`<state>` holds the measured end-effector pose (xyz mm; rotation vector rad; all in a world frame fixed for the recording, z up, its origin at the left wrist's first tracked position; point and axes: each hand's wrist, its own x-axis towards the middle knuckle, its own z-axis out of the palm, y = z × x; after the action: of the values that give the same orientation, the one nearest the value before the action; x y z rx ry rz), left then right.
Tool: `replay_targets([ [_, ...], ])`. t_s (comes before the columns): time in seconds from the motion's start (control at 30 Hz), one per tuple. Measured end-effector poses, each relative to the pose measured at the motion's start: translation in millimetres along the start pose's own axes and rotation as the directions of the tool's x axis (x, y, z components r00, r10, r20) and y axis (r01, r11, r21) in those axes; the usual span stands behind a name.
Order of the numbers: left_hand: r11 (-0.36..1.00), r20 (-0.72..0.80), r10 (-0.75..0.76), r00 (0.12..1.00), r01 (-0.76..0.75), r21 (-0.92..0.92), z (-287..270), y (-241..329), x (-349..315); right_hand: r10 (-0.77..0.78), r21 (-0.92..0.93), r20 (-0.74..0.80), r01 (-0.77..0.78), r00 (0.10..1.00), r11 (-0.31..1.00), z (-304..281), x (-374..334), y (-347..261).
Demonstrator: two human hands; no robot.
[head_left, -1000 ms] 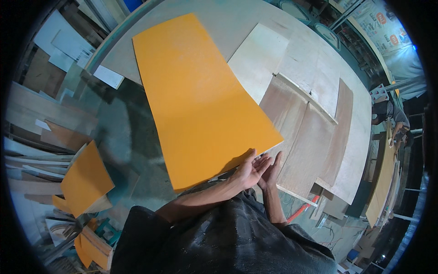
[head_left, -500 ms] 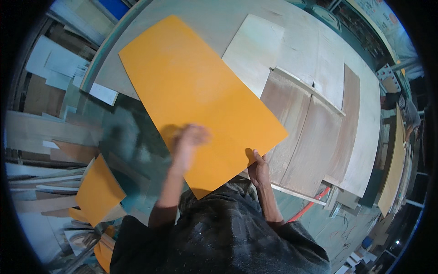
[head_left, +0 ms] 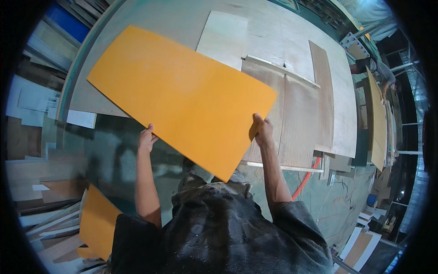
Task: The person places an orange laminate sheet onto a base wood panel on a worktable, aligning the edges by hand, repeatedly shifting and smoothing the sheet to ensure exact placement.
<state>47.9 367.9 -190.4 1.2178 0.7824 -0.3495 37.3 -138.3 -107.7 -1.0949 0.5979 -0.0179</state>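
Observation:
A large rectangular orange board [head_left: 182, 98] slants across the worktable in front of me. My left hand [head_left: 146, 139] grips its near long edge, the thumb on top and the fingers underneath. On its right short edge my right hand [head_left: 262, 131] is closed, the thumb lying on the upper face. The board's far left end is over the table [head_left: 150, 18], while its near corner sticks out past the table's edge toward my body. Fingers under the board are hidden.
Brown wood panels [head_left: 296, 121] and a thin wooden strip [head_left: 280, 71] lie on the table's right part. A red coiled hose [head_left: 306, 178] hangs below it. Another orange board [head_left: 98, 221] leans among offcuts at lower left. A person [head_left: 381, 73] bends over boards at far right.
My left hand has come off the board's face and taken its near edge. The board has turned counter-clockwise, its right end rising in view. The view has shifted a little.

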Motion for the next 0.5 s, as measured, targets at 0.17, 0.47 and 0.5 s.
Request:
replay_targets([
  [0.17,0.999,0.006,-0.049,0.999,0.049,-0.011,39.4,-18.3,-10.0,-0.165,-0.149,-0.13,0.145,0.978,0.978,-35.2,47.3,-1.0],
  [0.47,0.997,0.037,-0.071,0.997,0.069,0.045,66.6,-46.1,-41.3,-0.308,-0.724,-0.129,0.123,0.943,0.678,-47.3,57.4,-19.4],
  [0.5,0.995,0.038,-0.075,0.996,0.072,0.075,69.1,-47.4,-44.7,-0.323,-0.808,-0.137,0.083,0.936,0.583,-46.0,53.4,-25.2],
])
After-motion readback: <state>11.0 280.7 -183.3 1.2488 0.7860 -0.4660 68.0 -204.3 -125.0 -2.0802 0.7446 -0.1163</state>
